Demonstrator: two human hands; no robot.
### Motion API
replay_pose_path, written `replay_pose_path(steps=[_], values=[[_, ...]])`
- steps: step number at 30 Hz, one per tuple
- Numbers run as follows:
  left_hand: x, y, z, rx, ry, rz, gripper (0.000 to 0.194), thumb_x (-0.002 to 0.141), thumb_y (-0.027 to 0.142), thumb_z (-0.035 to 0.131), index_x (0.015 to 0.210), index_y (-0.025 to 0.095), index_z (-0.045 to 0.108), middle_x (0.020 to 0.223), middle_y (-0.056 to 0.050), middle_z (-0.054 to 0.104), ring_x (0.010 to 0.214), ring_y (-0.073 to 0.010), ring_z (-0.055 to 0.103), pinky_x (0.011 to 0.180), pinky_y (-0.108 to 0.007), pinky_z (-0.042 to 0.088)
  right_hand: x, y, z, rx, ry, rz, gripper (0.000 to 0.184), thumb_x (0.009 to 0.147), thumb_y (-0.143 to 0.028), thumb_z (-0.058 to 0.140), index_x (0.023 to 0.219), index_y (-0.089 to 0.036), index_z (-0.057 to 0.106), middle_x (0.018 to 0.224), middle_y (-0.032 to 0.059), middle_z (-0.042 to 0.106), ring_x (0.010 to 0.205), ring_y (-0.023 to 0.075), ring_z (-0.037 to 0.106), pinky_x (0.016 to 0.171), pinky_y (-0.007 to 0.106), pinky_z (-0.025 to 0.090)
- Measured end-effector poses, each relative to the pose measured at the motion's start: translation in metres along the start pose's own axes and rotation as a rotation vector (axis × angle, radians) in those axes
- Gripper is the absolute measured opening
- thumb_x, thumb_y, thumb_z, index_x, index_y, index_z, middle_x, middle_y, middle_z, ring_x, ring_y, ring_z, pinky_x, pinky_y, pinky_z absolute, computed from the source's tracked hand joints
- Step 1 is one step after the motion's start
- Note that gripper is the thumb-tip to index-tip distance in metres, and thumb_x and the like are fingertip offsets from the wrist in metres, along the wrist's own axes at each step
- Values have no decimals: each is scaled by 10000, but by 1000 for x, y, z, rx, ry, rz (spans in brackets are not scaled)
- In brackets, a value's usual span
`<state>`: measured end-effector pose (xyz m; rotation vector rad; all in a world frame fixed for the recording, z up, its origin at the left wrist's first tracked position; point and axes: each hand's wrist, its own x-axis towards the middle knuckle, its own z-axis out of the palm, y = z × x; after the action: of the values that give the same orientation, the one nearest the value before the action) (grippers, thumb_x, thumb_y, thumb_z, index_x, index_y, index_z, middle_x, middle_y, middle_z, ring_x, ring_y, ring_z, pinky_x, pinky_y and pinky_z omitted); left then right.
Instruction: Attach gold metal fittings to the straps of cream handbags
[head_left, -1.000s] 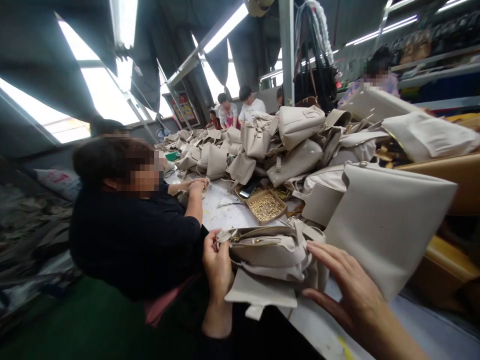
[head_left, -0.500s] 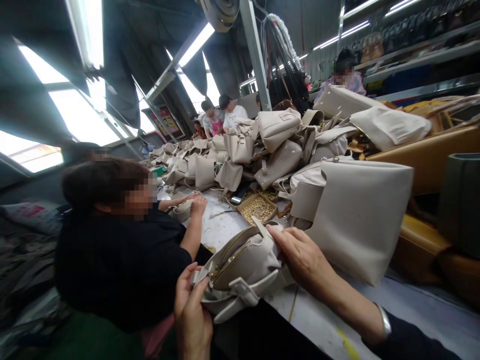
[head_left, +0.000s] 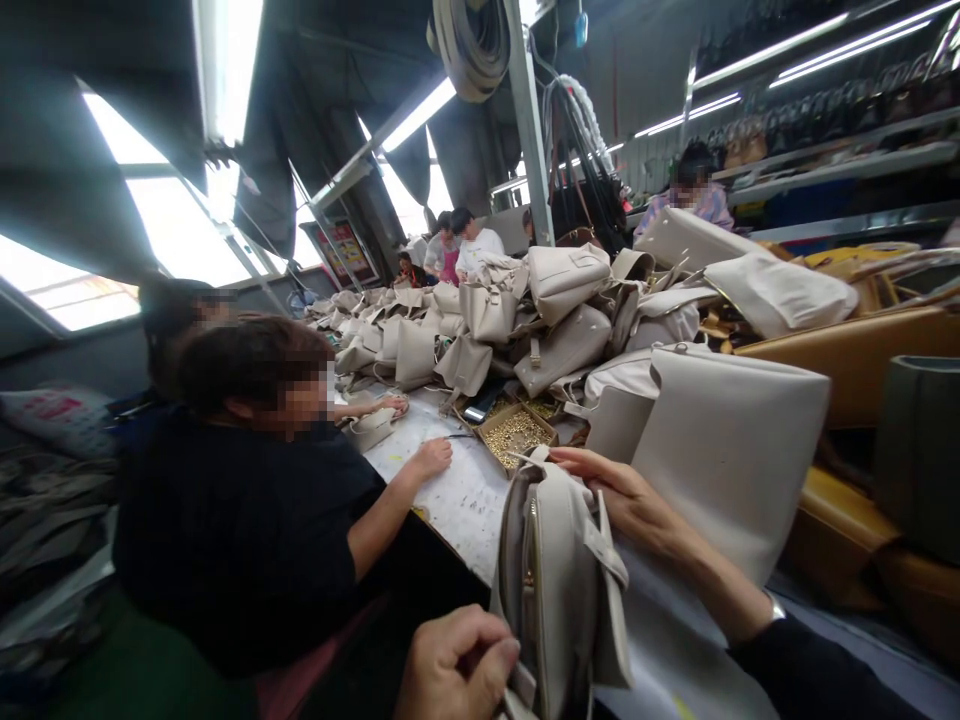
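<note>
Left hand (head_left: 454, 660) is down at the near end of a pale greige bag (head_left: 562, 580) (soft, leather-look, gold-toned zip), fingers curled in and thumb against them. A bit of strap sits right by the thumb, but I can't tell if it's pinched. Right hand (head_left: 619, 495) has its fingers laid fairly straight over the far end, touching the bag; can't see where that thumb is, so no clue how firm the hold is.

The bag's up on its end between the two, zip side toward the left, right at the bench edge. Looks light and pretty floppy to me, not fragile, though the finish could scuff on metal bits. I'd hold it by the body at both ends, since the loose flap and strap would just swing around.

Just past it on the white bench (head_left: 457, 505) there's a shallow brown cardboard box (head_left: 493, 458) of small gold-coloured metal pieces, dark flat phone-like thing (head_left: 480, 408) behind. A big smooth pale bag (head_left: 731, 450) stands to the right, and a co-worker in a black top (head_left: 247, 520) is on the left.
</note>
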<state>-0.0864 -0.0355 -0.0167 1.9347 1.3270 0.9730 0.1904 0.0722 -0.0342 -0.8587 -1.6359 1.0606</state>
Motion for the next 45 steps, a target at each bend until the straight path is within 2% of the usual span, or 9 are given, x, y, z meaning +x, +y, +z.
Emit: replay_pose_path(steps=[5, 10, 15, 18, 22, 28, 34, 40, 45], values=[[42, 19, 10, 61, 78, 306, 132, 871, 92, 622, 871, 185, 716, 792, -20, 706, 723, -137, 678, 676, -203, 544, -9, -26, -10, 87, -4, 185, 427, 974, -505, 585, 1287, -235, 689, 1371, 103, 664, 1282, 325, 579, 1122, 499, 427], [63, 31, 23, 116, 89, 578, 298, 843, 20, 649, 1083, 194, 677, 1038, -71, 697, 987, -179, 689, 881, -266, 589, -5, -38, -18, 47, -114, 202, 531, 949, -587, 627, 1349, -241, 673, 1388, 105, 654, 1281, 324, 574, 1144, 513, 396], [62, 46, 28, 216, 27, 586, 408, 820, 11, 618, 1190, 183, 633, 1219, -111, 647, 1193, -239, 624, 1033, -367, 573, 15, -47, -21, 122, -276, 199, 504, 897, -548, 733, 1274, -214, 706, 1149, 81, 729, 998, 254, 654, 888, 379, 532], [56, 52, 35, 414, 151, 586, 362, 862, 39, 578, 1194, 170, 638, 1269, -136, 632, 1324, -309, 544, 1103, -494, 534, 26, -51, -13, 175, -339, 169, 465, 905, -508, 739, 1266, -219, 687, 1046, 51, 718, 838, 188, 625, 688, 279, 503], [47, 48, 48, 590, 351, 515, 285, 929, 92, 527, 1183, 141, 648, 1215, -159, 673, 1208, -325, 629, 974, -517, 609, 34, -46, 3, 176, -342, 142, 373, 898, -364, 721, 1240, -221, 679, 1132, 56, 697, 918, 195, 614, 726, 270, 486], [53, 45, 45, 534, 241, 440, 180, 893, 75, 531, 850, 184, 669, 913, -69, 730, 923, -272, 713, 839, -457, 625, 35, -32, 17, 163, -325, 180, 274, 884, -251, 653, 1149, -189, 685, 991, 26, 702, 836, 173, 602, 736, 269, 475], [71, 36, 31, 253, 634, 378, 100, 900, 156, 683, 993, 190, 684, 961, -55, 716, 932, -206, 699, 876, -341, 593, 28, -51, 11, -116, -357, 5, 272, 1017, -319, 526, 1200, -210, 696, 1047, 38, 724, 925, 206, 636, 820, 292, 490], [88, 25, 22, -130, 247, 278, 159, 946, 183, 637, 982, 218, 788, 1079, -70, 744, 1024, -197, 718, 916, -310, 592, 25, -64, 13, -272, -402, -29, 276, 1007, -244, 476, 1121, -193, 723, 957, 24, 726, 847, 183, 640, 752, 262, 463], [91, 18, 21, -363, 132, 178, 168, 963, 247, 630, 958, 198, 790, 1149, -83, 747, 1099, -215, 704, 987, -321, 557, 33, -61, 7, -229, -426, 22, 331, 1044, -392, 494, 1125, -197, 748, 967, 32, 753, 841, 200, 658, 742, 271, 488]])
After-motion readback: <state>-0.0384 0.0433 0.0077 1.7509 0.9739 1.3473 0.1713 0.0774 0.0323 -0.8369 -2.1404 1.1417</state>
